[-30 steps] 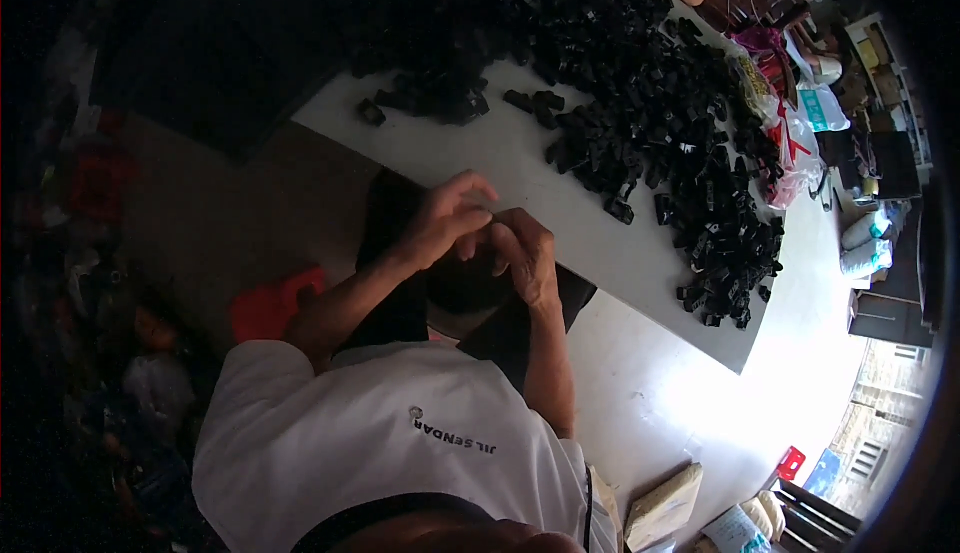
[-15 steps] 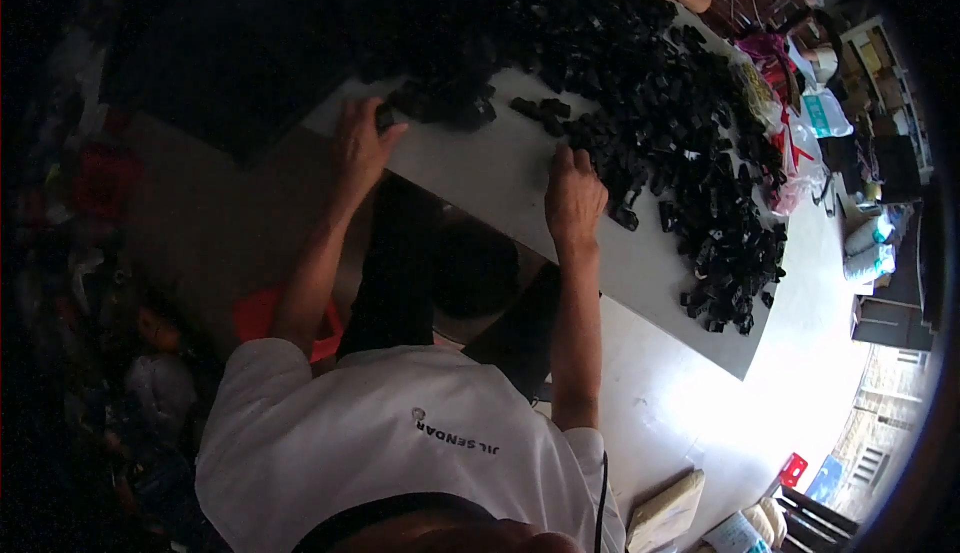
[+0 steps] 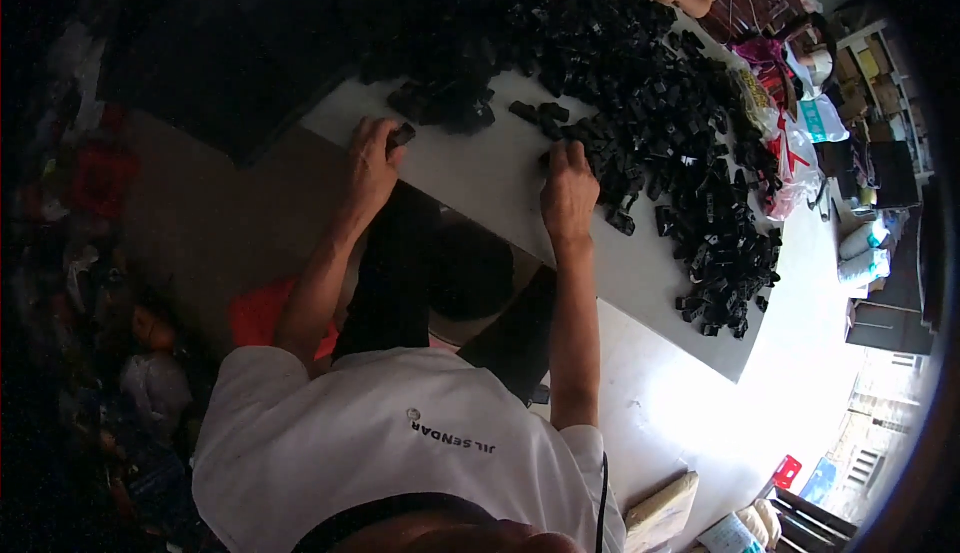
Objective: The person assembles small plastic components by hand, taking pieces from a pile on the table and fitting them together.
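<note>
Surface (image 3: 665,288): bare strip runs along near edge, between it and heap of black parts (image 3: 660,83); near right corner bare too. Left hand (image 3: 373,165) at near edge, toward left end, fingers curled, pinching single black piece (image 3: 402,135): small, blocky, detail too dim. Right hand (image 3: 570,193) above bare strip, fingers bunched down at heap's border; cannot tell whether anything is gripped. Heaped parts small, angular, some glinting. Plastic bags (image 3: 793,168) by right edge; contents unclear.
</note>
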A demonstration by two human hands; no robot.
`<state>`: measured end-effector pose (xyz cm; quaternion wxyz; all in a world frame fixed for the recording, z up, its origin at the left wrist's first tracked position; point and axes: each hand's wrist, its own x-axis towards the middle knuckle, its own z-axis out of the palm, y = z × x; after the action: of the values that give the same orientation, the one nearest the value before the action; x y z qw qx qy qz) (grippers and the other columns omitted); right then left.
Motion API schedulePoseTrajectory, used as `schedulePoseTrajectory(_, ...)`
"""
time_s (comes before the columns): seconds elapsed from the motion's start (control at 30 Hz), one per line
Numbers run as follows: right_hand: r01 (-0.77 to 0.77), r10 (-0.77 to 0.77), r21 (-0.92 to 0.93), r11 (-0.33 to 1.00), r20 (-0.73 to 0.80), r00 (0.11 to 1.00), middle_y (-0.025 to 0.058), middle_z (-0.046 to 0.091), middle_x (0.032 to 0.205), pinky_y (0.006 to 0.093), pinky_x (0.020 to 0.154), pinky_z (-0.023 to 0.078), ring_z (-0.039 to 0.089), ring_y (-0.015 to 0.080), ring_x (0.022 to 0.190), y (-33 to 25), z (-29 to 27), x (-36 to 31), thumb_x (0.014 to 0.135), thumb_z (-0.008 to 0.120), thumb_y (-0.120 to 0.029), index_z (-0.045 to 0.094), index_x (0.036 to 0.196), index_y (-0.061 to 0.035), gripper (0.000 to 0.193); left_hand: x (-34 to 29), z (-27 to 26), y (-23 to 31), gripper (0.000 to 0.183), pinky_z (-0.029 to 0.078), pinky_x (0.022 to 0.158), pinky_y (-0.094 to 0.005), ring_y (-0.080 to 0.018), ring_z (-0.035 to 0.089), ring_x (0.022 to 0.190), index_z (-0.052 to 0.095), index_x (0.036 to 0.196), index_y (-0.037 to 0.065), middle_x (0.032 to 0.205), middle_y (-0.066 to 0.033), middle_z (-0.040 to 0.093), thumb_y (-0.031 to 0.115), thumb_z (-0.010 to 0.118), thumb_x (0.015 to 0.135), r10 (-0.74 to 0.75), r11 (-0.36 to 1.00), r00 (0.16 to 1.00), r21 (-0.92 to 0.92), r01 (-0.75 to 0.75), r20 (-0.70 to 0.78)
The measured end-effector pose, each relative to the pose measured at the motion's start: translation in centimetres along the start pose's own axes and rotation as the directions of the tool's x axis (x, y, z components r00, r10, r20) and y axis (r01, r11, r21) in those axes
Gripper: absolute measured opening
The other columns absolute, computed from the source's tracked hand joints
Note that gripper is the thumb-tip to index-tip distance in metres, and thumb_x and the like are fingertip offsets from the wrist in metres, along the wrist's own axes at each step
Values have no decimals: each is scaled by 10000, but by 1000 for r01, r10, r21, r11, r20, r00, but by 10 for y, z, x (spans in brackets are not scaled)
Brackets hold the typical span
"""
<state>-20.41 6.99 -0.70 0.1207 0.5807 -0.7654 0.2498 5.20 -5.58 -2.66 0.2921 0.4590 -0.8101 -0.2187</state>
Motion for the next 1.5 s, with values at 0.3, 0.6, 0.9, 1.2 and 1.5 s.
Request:
schedulePoseTrajectory(0.3,27,-27,11,1000,8,1000,147,554,954,431,661,496,602,372,805,-6,-8,3,758,618,-20,552,939,-37,193,-15,21,51,308,504,810,-356,-203,599,973,559,1152,65,1086,-98,578,-2,644,864,83,921,980,-389,-7,178)
schedulePoseTrajectory(0.6,-149,76,724,674,132,988,77,582,874,291,663,478,594,179,738,-43,-31,-24,774,684,31,605,974,-9,219,-12,42,77,282,517,759,-278,-127,614,885,597,1094,17,968,-35,631,-40,651,823,100,630,894,-723,283,437)
schedulePoseTrajectory(0.9,-269,179,745,610,201,963,157,596,936,398,693,503,613,358,827,-43,-38,-40,757,677,18,628,975,-20,227,-11,27,89,261,515,599,-248,-104,614,669,605,1073,11,853,-42,655,34,700,830,128,522,756,-692,499,642)
schedulePoseTrajectory(1.2,28,-61,604,796,34,998,165,570,899,414,649,505,605,371,784,-53,-41,-60,797,660,-11,582,1056,-12,271,-25,29,89,191,485,552,-227,-97,595,629,628,1007,50,818,-29,639,181,683,878,160,452,752,-725,520,640)
schedulePoseTrajectory(1.5,-616,124,747,249,606,786,82,608,791,260,514,463,528,114,578,-41,-51,-84,943,597,-135,569,993,31,175,-55,26,105,96,440,483,-226,-68,531,554,610,958,56,782,-14,606,119,637,891,160,504,835,-771,389,526)
